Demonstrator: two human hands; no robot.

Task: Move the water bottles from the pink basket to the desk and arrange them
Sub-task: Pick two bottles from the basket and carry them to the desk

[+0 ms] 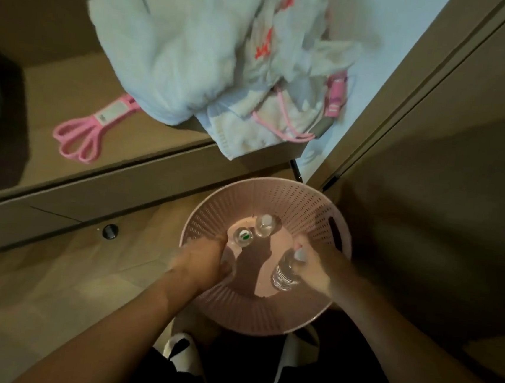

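head view: three bottles in basket (218,215); right hand (314,271) grips one bottle (286,272); left hand (204,264) unclear.

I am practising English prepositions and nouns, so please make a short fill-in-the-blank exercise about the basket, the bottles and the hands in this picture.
1. Both hands reach into the round ____ basket on the floor.
2. The right hand grips a clear water bottle just below its ____.
3. Near the left hand, two more bottles stand ____ in the basket: one with a green-marked cap, one with a plain cap.

Missing words: pink; cap; upright
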